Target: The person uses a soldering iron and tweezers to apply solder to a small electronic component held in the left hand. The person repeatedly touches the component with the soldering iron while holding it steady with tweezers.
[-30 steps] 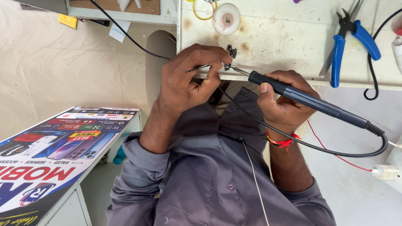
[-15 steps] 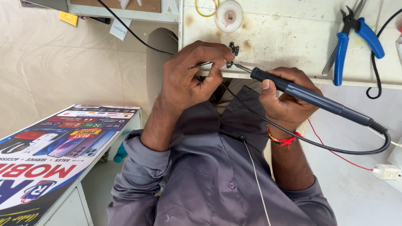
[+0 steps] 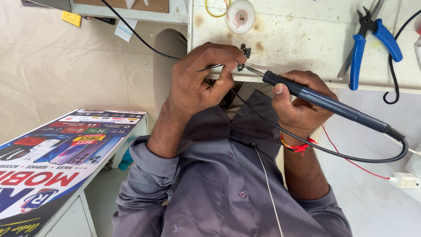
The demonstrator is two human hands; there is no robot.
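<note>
My left hand (image 3: 199,81) pinches a thin metal tool (image 3: 210,68), like tweezers or a wire, at the front edge of the stained white worktable (image 3: 302,37). The tool points at a small black part (image 3: 244,51) lying on the table edge. My right hand (image 3: 302,109) grips a dark soldering iron (image 3: 326,103) by its handle. The iron's metal tip (image 3: 253,70) reaches in just below the black part, close to the end of the thin tool. A black cable (image 3: 351,156) loops from the iron's rear.
Blue-handled pliers (image 3: 366,44) lie on the table at the right. A white spool (image 3: 240,16) and a yellow ring (image 3: 214,9) sit at the back. A printed counter top (image 3: 57,162) stands at lower left, and a white plug (image 3: 403,180) with a red wire at lower right.
Both hands keep nearly the same pose. The iron's tip and the thin tool have edged a little closer to the small black part.
</note>
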